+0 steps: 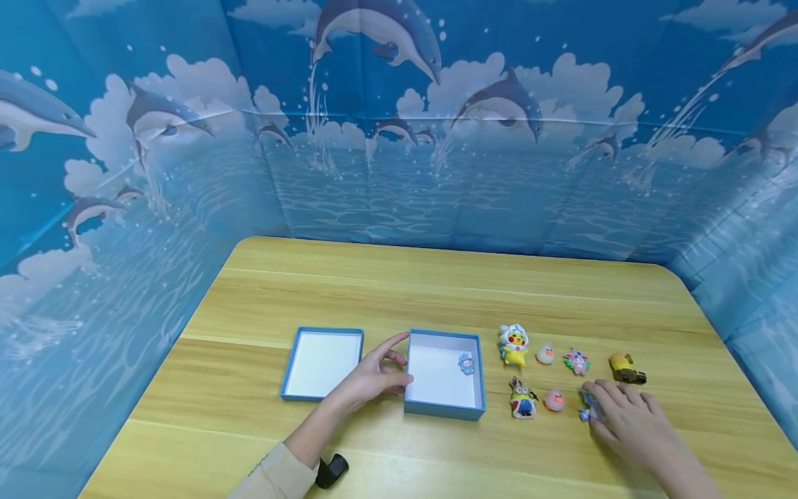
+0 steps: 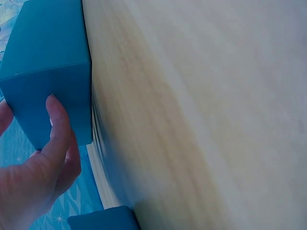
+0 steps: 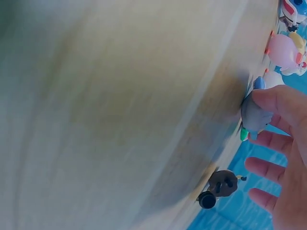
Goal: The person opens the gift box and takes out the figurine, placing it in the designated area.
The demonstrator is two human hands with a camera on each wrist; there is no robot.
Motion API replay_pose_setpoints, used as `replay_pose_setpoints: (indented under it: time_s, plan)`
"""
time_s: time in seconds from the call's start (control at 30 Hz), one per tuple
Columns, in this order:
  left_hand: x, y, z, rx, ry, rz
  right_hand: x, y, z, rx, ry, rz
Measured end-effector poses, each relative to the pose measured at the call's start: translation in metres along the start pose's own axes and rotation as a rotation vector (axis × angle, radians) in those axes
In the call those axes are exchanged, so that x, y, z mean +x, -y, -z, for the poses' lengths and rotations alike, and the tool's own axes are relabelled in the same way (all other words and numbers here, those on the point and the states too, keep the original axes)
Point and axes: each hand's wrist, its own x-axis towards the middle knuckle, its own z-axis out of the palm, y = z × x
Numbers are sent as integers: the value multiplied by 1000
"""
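Note:
My left hand touches the left wall of a blue box with a white inside, its fingertips spread along that side. Inside the box, near its right wall, is a small light-blue figurine. To the right, my right hand pinches a grey-blue figurine between thumb and index finger, low at the tabletop; its other fingers are spread. The palm and fingers hide part of this figurine in the head view. Close by are a pink duck and a yellow-and-brown figurine.
A shallow blue lid with a white inside lies left of the box. Right of the box stand a yellow figure in a white hood, a crowned minion figure, a whitish duck and a pink figurine. A black object is by the left sleeve.

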Motion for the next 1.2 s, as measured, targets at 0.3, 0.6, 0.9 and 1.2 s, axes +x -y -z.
replay_pose_setpoints:
  time_s: [0.3,0.6,0.9,1.2]
  plan:
    - [1,0,0,7,2,3,1,-1,-3,31,30,-10]
    - [1,1,0,3,2,-2,2,-1,-5,43,42,-18]
    - [0,1,0,-1,-9,9,2,-1,-3,49,44,-26]
    - [1,0,-1,-1,-15,16,2,-4,-2,54,46,-29]
